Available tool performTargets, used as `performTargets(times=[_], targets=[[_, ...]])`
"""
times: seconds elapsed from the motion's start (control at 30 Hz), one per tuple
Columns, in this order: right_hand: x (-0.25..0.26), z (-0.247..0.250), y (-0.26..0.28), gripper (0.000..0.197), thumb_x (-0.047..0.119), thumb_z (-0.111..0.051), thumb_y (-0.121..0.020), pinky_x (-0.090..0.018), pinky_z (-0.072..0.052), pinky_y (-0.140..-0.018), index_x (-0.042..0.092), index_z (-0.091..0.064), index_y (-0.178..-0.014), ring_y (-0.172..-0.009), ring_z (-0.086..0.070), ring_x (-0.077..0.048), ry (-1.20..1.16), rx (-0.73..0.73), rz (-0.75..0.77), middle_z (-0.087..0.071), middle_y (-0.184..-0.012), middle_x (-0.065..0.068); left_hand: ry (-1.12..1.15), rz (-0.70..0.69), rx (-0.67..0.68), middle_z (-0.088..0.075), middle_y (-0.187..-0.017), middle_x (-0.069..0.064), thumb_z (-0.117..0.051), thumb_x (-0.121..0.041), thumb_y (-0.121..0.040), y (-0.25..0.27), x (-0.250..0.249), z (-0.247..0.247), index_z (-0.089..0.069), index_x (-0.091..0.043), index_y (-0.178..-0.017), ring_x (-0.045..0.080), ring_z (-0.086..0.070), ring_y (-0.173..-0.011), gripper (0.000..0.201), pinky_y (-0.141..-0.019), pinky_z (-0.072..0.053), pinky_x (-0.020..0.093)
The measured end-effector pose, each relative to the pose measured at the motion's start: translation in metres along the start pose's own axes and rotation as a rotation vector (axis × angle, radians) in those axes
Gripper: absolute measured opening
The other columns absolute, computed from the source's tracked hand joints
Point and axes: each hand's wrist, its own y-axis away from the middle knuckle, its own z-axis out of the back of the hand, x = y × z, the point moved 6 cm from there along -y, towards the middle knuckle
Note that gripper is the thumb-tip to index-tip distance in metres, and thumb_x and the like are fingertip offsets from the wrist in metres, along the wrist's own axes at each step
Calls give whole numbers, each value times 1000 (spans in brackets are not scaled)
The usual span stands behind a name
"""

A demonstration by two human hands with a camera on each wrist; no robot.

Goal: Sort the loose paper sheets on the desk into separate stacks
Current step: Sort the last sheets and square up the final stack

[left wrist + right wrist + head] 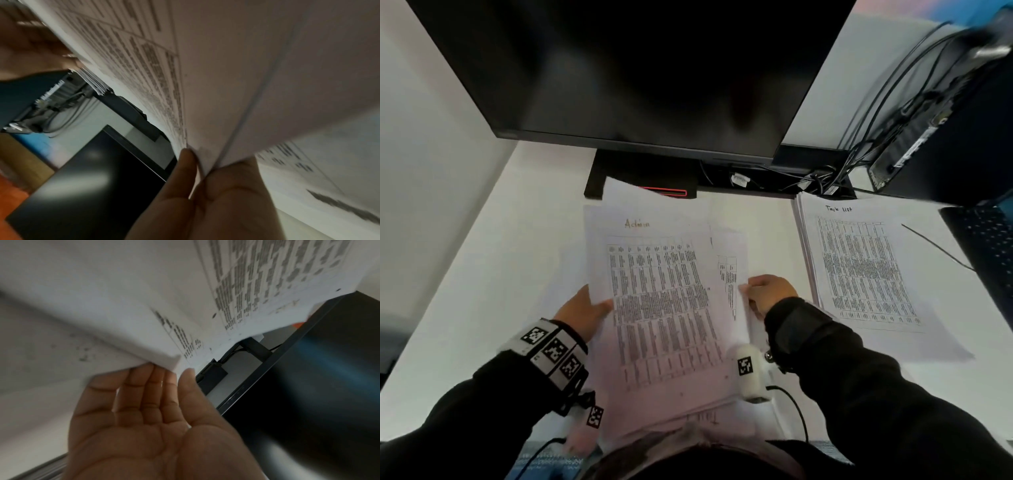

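Observation:
I hold a fanned bundle of printed sheets over the white desk (493, 260). The top sheet (661, 301) carries a table and the orange handwritten heading "Admin". My left hand (585, 311) pinches the bundle's left edge between thumb and fingers (209, 162). My right hand (751, 291) holds the right edge, where a lower sheet (729, 270) sticks out sideways. In the right wrist view its fingers reach under the paper and the thumb lies at the edge (170, 369). A separate stack headed "Task list" (866, 267) lies flat on the desk at the right.
A dark monitor (637, 68) stands behind the papers, its base (640, 178) just beyond the bundle's far edge. A computer case (945, 144) and tangled cables (818, 178) fill the back right. A dark keyboard (989, 246) lies at the right edge.

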Motion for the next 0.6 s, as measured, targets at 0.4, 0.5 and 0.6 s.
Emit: performTargets(times=[0.4, 0.5, 0.6], targets=[[0, 11, 15, 40, 30, -57, -90, -36, -43, -101, 10, -54, -125, -112, -56, -27, 23, -2, 4, -59, -128, -8, 3, -100, 118, -61, -120, 8, -64, -19, -85, 25, -24, -30, -42, -11, -132, 29, -56, -112, 52, -100, -41, 44], [-2, 17, 15, 33, 23, -53, -93, -30, -41, -93, 6, -52, -122, -113, -54, -27, 68, -23, 19, -58, -127, -10, 13, -153, 179, -65, -102, -2, -67, -25, -82, 29, -31, -30, -52, -15, -121, 22, -59, -102, 42, -93, -44, 37], [-5, 23, 14, 35, 20, -51, -95, -31, -40, -95, 3, -50, -125, -118, -52, -28, 104, -53, 0, -56, -130, -10, -89, -251, 231, -57, -88, -15, -65, -31, -83, 32, -41, -36, -54, -23, -106, 11, -56, -88, 27, -84, -44, 26]])
